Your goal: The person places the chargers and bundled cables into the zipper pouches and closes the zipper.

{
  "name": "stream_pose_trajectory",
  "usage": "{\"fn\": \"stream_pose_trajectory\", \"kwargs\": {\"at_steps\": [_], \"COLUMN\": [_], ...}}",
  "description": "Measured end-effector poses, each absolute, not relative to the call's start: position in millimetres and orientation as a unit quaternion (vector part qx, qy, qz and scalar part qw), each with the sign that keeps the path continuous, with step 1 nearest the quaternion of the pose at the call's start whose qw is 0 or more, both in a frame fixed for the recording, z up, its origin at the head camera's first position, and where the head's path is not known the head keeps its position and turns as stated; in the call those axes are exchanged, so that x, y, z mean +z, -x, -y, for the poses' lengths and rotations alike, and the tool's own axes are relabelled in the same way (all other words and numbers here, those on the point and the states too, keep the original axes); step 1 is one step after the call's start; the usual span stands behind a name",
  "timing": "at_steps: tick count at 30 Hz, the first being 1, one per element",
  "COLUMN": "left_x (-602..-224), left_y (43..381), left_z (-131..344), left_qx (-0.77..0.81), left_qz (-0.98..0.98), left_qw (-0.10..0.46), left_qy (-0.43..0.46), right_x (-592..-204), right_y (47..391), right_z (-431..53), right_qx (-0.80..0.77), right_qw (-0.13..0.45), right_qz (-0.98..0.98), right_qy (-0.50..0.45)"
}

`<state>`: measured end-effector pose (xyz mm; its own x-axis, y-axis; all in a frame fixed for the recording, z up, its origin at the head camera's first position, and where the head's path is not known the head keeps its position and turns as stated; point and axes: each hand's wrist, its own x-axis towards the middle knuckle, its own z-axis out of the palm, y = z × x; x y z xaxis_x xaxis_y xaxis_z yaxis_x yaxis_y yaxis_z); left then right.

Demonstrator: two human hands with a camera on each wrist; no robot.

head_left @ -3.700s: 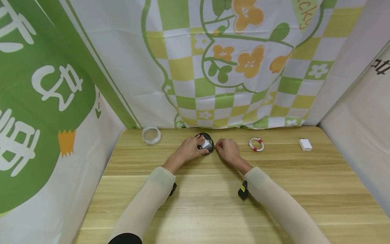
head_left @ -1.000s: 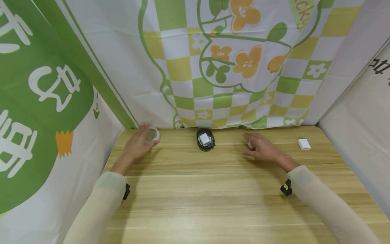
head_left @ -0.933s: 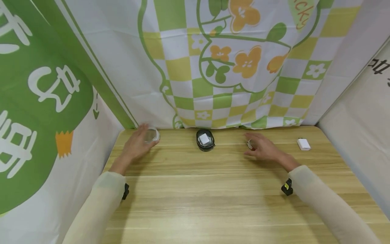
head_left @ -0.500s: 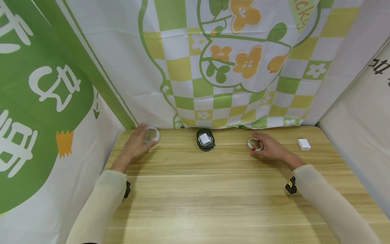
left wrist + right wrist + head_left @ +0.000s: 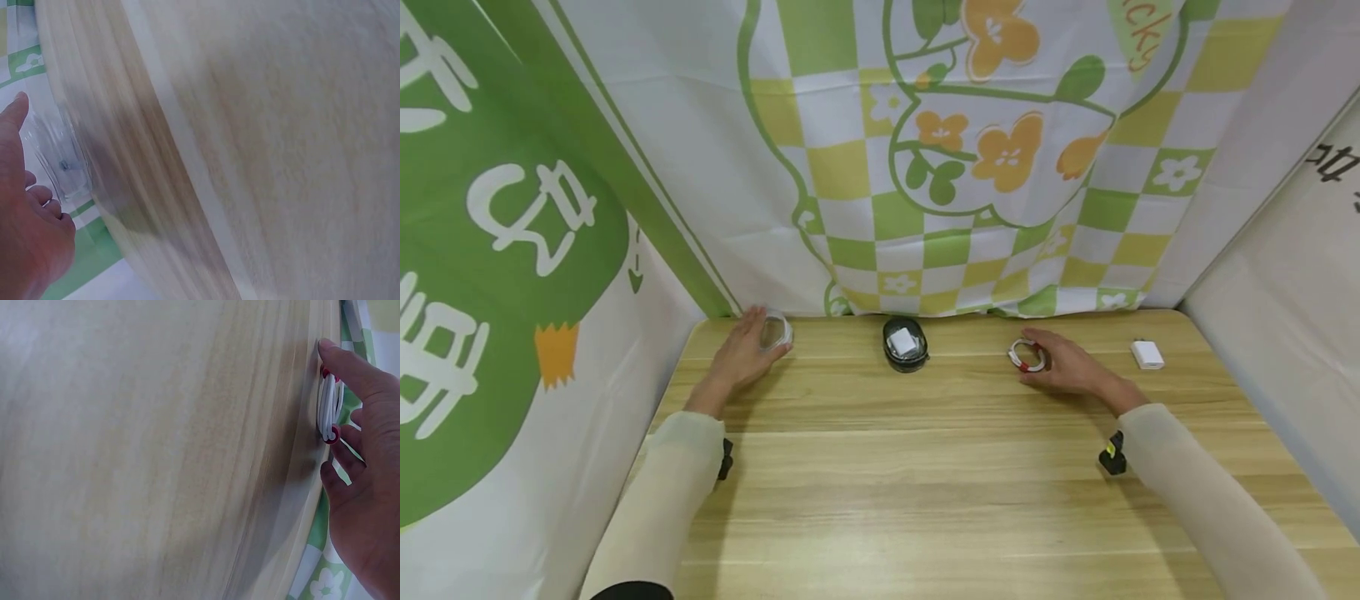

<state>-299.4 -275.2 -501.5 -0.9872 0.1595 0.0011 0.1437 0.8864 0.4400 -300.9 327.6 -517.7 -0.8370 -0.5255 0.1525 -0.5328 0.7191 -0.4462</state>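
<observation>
In the head view my left hand (image 5: 741,354) holds a clear round plastic case-like thing (image 5: 777,330) at the table's back left. Its thumb lies on the near side and the fingers on the left; the left wrist view shows the clear thing (image 5: 65,159) beyond curled fingertips. Right of centre, my right hand (image 5: 1067,364) curves round a coiled white cable (image 5: 1013,357) with red ties, thumb in front and fingers behind. The right wrist view shows the cable (image 5: 329,403) between thumb and fingers. How firmly either hand grips is unclear.
A dark oval case (image 5: 906,363) holding a white block in clear wrap stands between the hands. A white plug adapter (image 5: 1147,355) lies at the back right. Patterned cloth (image 5: 925,250) hangs along the wooden table's (image 5: 910,475) rear edge, with printed sheets at both sides.
From the dark case in the middle, both hands have moved apart to the clear thing and the cable. Lately the right hand shifted right, uncovering the coil, and the left fingers moved slightly inward.
</observation>
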Motion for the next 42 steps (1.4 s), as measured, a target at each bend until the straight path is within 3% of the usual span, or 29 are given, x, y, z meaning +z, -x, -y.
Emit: {"fn": "stream_pose_trajectory", "kwargs": {"at_steps": [42], "left_x": [-509.7], "left_y": [295.5], "left_z": [267.2], "left_qx": [0.214], "left_qz": [-0.970], "left_qw": [0.040], "left_qy": [-0.108], "right_x": [-521.0], "right_y": [308.3], "right_z": [-328.6], "right_qx": [0.218], "right_qw": [0.016], "right_qz": [0.928], "right_qy": [-0.301]}}
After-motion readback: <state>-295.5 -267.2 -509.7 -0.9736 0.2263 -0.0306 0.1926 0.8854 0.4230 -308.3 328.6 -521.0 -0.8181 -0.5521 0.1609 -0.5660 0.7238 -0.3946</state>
